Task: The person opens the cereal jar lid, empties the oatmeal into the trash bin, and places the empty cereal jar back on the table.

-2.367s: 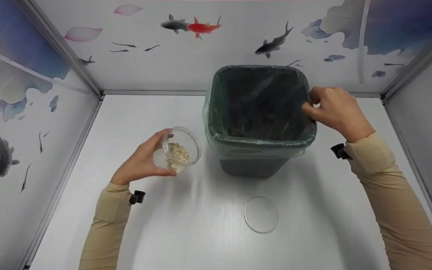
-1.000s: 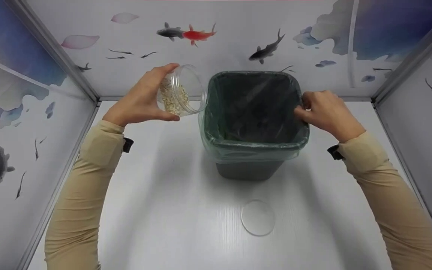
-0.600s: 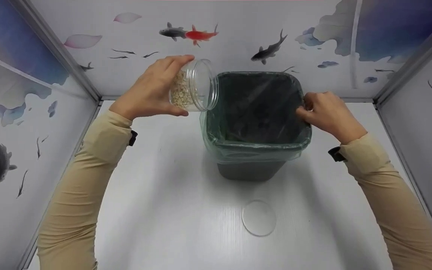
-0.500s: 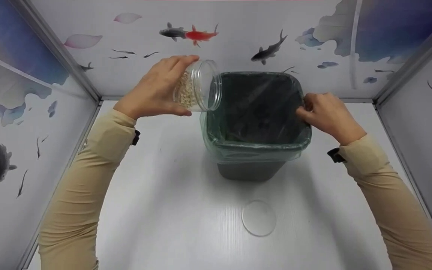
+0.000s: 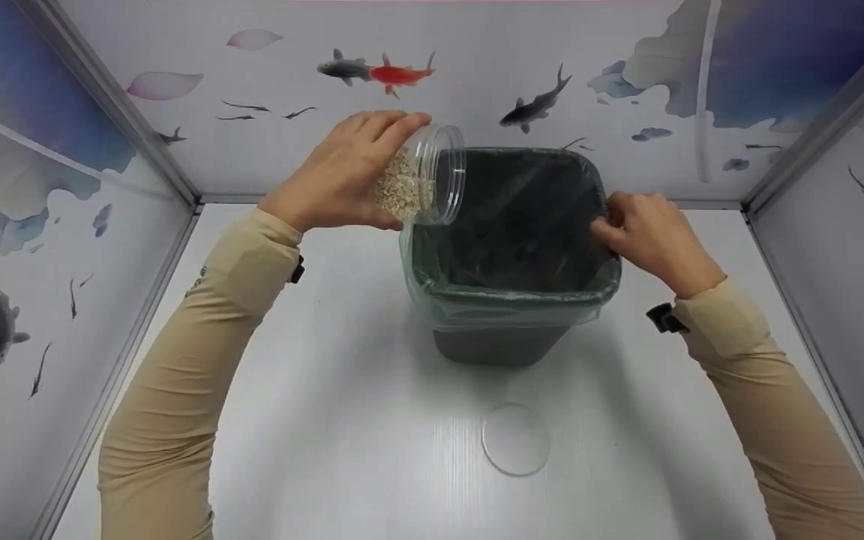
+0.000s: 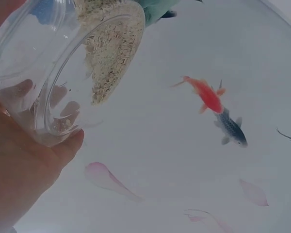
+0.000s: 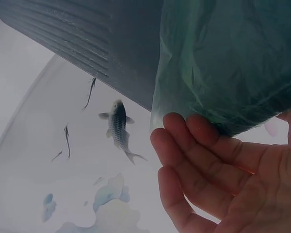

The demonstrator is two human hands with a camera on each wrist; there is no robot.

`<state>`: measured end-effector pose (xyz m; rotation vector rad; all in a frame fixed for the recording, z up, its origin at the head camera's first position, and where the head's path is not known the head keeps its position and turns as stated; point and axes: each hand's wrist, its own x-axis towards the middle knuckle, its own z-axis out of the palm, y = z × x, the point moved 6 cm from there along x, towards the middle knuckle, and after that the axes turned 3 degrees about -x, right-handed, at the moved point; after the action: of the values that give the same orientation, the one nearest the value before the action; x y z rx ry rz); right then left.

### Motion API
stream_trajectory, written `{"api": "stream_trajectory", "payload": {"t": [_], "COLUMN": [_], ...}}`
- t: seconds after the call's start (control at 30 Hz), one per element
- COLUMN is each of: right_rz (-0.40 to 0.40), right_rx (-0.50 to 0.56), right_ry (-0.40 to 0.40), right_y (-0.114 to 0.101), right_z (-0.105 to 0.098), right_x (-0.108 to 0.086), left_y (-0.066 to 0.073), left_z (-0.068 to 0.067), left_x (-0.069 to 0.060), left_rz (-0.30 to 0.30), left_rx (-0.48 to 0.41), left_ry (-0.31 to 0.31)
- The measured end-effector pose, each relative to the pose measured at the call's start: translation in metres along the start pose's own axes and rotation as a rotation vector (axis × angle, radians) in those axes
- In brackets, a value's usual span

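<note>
My left hand (image 5: 346, 176) is wrapped round a clear jar (image 5: 426, 176), fingers on one side and thumb on the other, holding it tipped on its side with its open mouth over the left edge of the bin (image 5: 503, 346). Pale flakes (image 5: 400, 187) lie inside the jar, along its lower side. My right hand (image 5: 657, 236) pinches the bin's opposite rim, where the green bag (image 5: 507, 309) folds over. A clear round lid (image 5: 516, 439) lies flat on the white table (image 5: 342, 427), nearer me than the bin.
</note>
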<state>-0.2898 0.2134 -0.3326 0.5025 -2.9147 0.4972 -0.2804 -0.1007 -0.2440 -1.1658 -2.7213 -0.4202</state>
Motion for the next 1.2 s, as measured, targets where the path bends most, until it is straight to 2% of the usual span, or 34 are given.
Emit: {"api": "stream_trajectory", "payload": {"t": [0.33, 0.73, 1.2], "right_rz": [0.012, 0.009, 0.024], "right_rx": [-0.009, -0.004, -0.005], "right_ry": [0.0, 0.037, 0.018], "right_y": [-0.001, 0.0, 0.001], "right_z": [0.001, 0.002, 0.002], "right_x": [-0.001, -0.001, -0.001], "left_y": [0.008, 0.013, 0.016], "left_z": [0.005, 0.007, 0.006], "left_x": [0.005, 0.011, 0.018], "left_rz": [0.044, 0.057, 0.007], "left_rx": [0.097, 0.178, 0.234], "left_ry": [0.008, -0.01, -0.101]}}
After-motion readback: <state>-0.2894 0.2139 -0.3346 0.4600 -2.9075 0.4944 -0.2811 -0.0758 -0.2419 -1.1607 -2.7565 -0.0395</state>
